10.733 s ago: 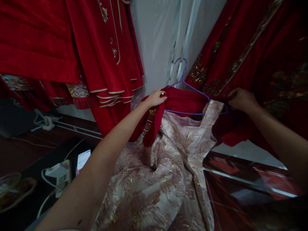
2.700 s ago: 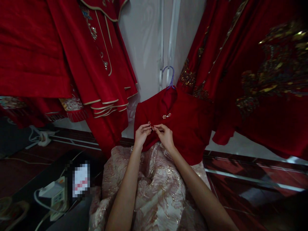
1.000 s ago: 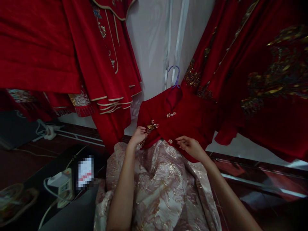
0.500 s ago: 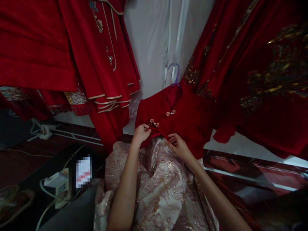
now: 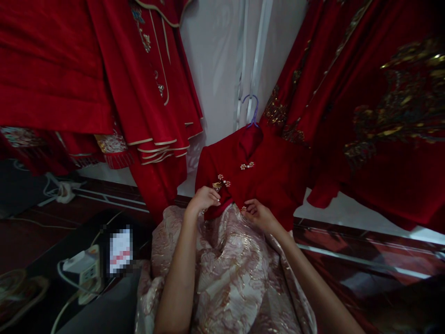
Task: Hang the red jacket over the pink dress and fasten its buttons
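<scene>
A red jacket point(image 5: 274, 181) on a purple hanger point(image 5: 255, 111) lies spread in front of me, with a beaded flower clasp point(image 5: 247, 165) near the collar and another flower clasp point(image 5: 224, 181) lower down. My left hand point(image 5: 206, 199) is closed on the jacket's left front edge, just under that lower clasp and a gold ornament point(image 5: 217, 186). On the other front edge, my right hand point(image 5: 259, 215) pinches the red cloth beside a small flower button point(image 5: 244, 208). The two edges stand apart at the bottom. Under both forearms spreads a pink and gold brocade cloth point(image 5: 232, 278).
Red embroidered garments point(image 5: 146, 93) hang at left, and more with gold embroidery point(image 5: 399, 102) at right. On a dark surface at lower left lie a power strip point(image 5: 88, 273) with cables and a blurred-out screen point(image 5: 120, 250). A metal rail point(image 5: 365, 262) runs low on the right.
My left hand has shifted slightly down on its edge, baring the gold ornament. My right hand has dropped a little, and the flower button now shows by its fingers. The front edges are further apart.
</scene>
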### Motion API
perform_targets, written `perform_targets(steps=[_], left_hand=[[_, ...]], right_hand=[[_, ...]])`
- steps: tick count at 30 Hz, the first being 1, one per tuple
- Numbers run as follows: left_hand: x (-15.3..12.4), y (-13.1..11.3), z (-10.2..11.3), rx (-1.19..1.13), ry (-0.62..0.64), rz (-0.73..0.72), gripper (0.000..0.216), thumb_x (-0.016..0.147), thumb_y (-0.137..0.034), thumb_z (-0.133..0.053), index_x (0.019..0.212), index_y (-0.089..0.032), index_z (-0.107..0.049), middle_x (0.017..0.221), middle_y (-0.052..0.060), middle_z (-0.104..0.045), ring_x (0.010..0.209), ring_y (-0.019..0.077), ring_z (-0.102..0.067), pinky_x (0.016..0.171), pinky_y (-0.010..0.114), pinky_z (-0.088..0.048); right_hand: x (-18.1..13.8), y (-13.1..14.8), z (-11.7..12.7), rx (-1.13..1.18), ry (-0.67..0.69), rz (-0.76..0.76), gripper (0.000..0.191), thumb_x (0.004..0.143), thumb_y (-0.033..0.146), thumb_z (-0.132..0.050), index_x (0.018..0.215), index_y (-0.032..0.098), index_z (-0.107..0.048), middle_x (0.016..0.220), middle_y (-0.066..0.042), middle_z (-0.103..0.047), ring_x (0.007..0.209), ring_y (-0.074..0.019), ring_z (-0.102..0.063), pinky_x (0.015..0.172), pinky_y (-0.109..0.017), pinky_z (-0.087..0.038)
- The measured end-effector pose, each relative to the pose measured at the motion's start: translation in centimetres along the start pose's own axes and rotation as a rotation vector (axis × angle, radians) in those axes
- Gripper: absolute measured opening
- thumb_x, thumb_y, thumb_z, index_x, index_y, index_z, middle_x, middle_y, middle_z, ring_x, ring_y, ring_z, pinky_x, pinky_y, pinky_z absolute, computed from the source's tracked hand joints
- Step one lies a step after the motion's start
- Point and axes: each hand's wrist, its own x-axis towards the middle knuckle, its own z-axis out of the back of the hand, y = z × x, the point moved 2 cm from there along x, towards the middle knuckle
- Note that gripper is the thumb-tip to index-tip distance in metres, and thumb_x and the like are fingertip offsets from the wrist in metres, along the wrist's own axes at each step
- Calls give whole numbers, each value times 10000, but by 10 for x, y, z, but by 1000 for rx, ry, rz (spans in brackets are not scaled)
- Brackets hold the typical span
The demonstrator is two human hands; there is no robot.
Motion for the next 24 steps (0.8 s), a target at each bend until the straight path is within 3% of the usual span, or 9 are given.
perform_targets(steps=[3,7,12,16,24], left_hand=[[0,2,4,-11,-28,-17,213,538,-141,-732,731,-97,-654,648,40,-654,607,132,-605,546,212,-437],[-1,1,4,-77,32,-53,232,521,-131,-742,726,-101,-638,657,24,-643,613,111,-592,579,208,-448],[-3,-4,-3,-129,153,-39,217,535,-96,-708,746,-93,-654,636,14,-648,613,102,-594,609,208,-455],[-4,-6,-8,-166,212,-7,224,523,-42,-672,740,-94,-667,658,24,-679,638,117,-619,652,224,-473],[-10,-9,-1,-257,158,23,238,533,-46,-692,767,-92,-686,670,32,-696,664,114,-633,694,232,-484]], right_hand=[[2,-5,-6,-25,-3,58,216,717,339,-627,834,176,-546,744,-26,-595,675,-135,-569,623,-260,-472],[2,0,3,47,0,20,229,684,341,-671,793,180,-551,722,-22,-625,661,-138,-597,619,-261,-486],[-2,33,16,231,99,-20,291,631,379,-727,751,159,-579,754,-44,-679,675,-138,-633,663,-270,-500],[2,58,3,278,161,14,310,612,387,-748,757,149,-611,783,-56,-695,696,-141,-644,688,-273,-509],[11,55,-40,117,-132,135,201,761,356,-627,828,170,-664,752,-42,-692,662,-147,-648,658,-265,-530]])
